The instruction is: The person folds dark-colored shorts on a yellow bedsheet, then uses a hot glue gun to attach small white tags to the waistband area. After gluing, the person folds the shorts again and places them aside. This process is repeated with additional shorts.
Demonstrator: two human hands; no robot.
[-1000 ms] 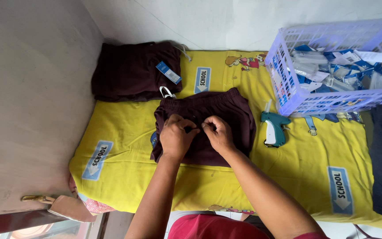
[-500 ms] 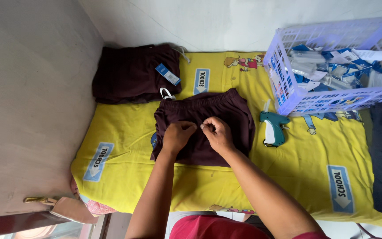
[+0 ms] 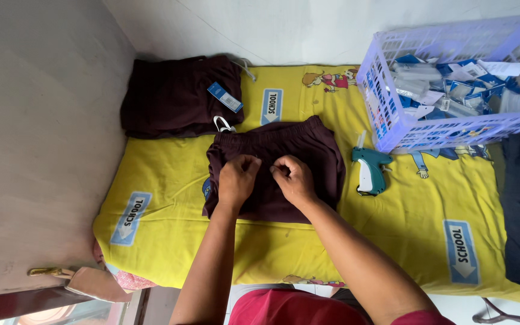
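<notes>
I see my left hand and right hand pinching the folded maroon shorts on the yellow cloth. A teal tagging gun lies beside them, near the lilac basket.

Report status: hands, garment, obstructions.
Left hand and right hand pinching dark maroon shorts on yellow cloth. Tagging gun beside, apart. Nothing blocking.

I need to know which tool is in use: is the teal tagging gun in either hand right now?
No, the teal tagging gun lies on the yellow cloth, while both hands pinch the dark maroon shorts.
</notes>
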